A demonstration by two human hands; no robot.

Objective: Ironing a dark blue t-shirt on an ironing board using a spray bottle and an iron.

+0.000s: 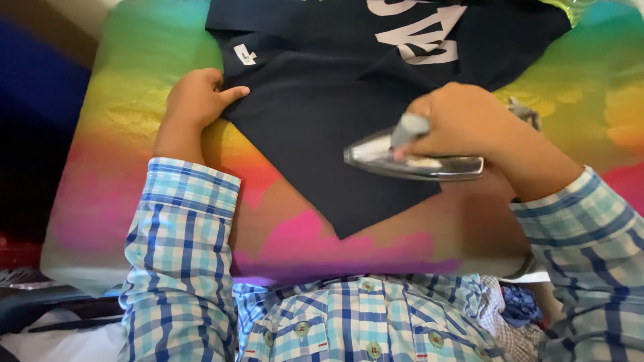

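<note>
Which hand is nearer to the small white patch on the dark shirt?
Left. The left hand presses the shirt edge just below the patch; the right hand grips the iron, farther right.

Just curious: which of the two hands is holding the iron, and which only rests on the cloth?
The right hand grips the shiny metal iron by its handle; the left hand lies empty, pressing the dark shirt at its edge.
</note>
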